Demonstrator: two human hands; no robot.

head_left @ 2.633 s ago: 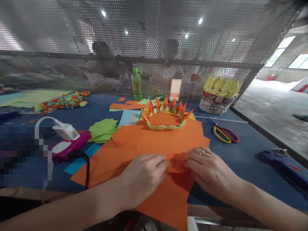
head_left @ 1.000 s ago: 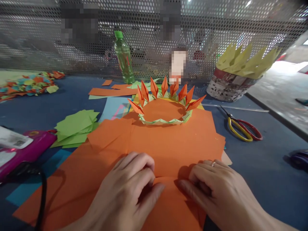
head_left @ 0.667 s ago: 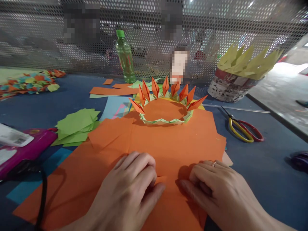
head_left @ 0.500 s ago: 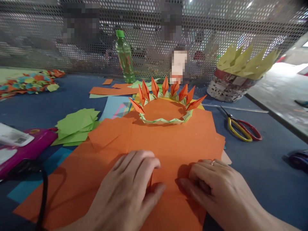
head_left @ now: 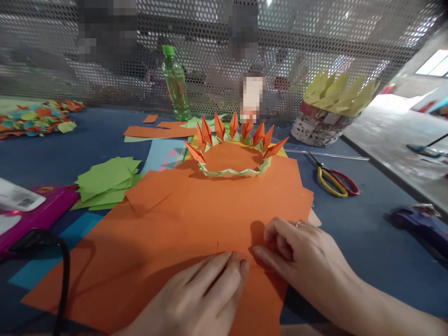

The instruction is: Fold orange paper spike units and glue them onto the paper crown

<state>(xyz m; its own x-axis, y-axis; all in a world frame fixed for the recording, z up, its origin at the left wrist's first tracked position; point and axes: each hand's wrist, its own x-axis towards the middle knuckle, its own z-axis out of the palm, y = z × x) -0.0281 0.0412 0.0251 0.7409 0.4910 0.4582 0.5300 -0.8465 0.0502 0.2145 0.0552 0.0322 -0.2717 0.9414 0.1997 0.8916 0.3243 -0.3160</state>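
Note:
A large orange paper sheet (head_left: 210, 210) lies on the blue table in front of me. My left hand (head_left: 203, 298) rests flat on its near part, fingers stretched out together. My right hand (head_left: 301, 261), with a ring on one finger, is curled beside it, and its fingertips pinch a raised fold of the orange sheet. Beyond the hands, on the same paper, stands a ring of folded green paper with orange spikes (head_left: 231, 149).
Green paper squares (head_left: 105, 179) lie at the left, near a pink device (head_left: 35, 214) with a black cable. Scissors (head_left: 332, 179), a thin metal strip (head_left: 329, 155) and a basket of yellow folded paper (head_left: 329, 112) are at the right. A green bottle (head_left: 175, 88) stands by the mesh screen.
My left hand has slid back toward me along the orange sheet and flattened out. My right hand has stayed curled on the fold.

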